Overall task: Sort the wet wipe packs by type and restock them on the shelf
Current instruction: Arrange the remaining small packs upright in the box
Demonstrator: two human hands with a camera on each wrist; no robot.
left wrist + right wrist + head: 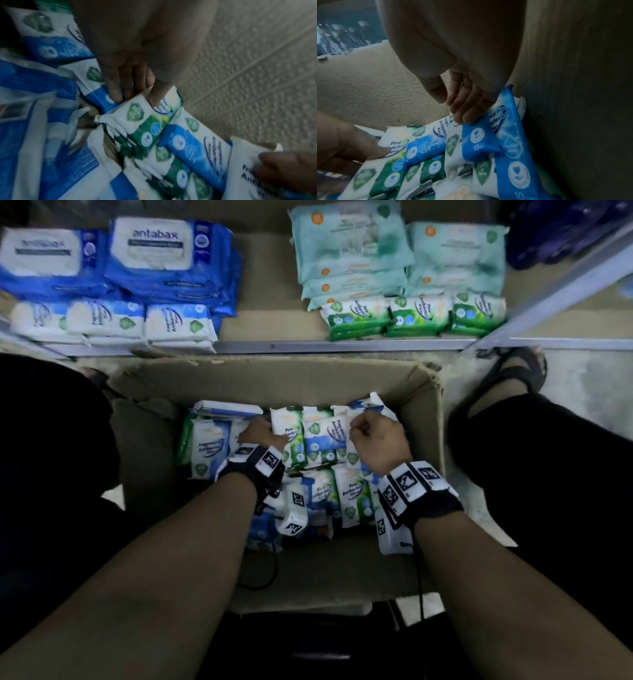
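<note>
Only in the head view was the grey metal shelf (308, 346) seen, at twelve o'clock from the open brown cardboard box (274, 378): stacked large blue packs (154, 254) and small blue-and-white packs (178, 325) lay at its eleven o'clock end, pale teal packs (352, 244) and small green-and-white packs (358, 316) at one o'clock. The grips themselves were shown only by the wrist views. In the left wrist view the left hand (130, 75) was seen pinching a green-and-white pine wipe pack (145, 121), the thumb laid on its printed face and the fingers (115, 93) tucked behind its top edge, so that the pack hung at six o'clock from the grip, among other packs in the box. In the right wrist view the right hand (465, 102) was seen with fingertips (467, 116) curled over the top edge of a small blue-and-white fragrance-free wipe pack (479, 140), which stood at six o'clock below the fingers, close against the box's inner wall (573, 94) at three o'clock; a taller blue pack (513, 148) was pressed just beside it. In the head view that hand (375, 440) appeared as a clenched fist at the box's one o'clock corner, the other hand (262, 434) at centre.
</note>
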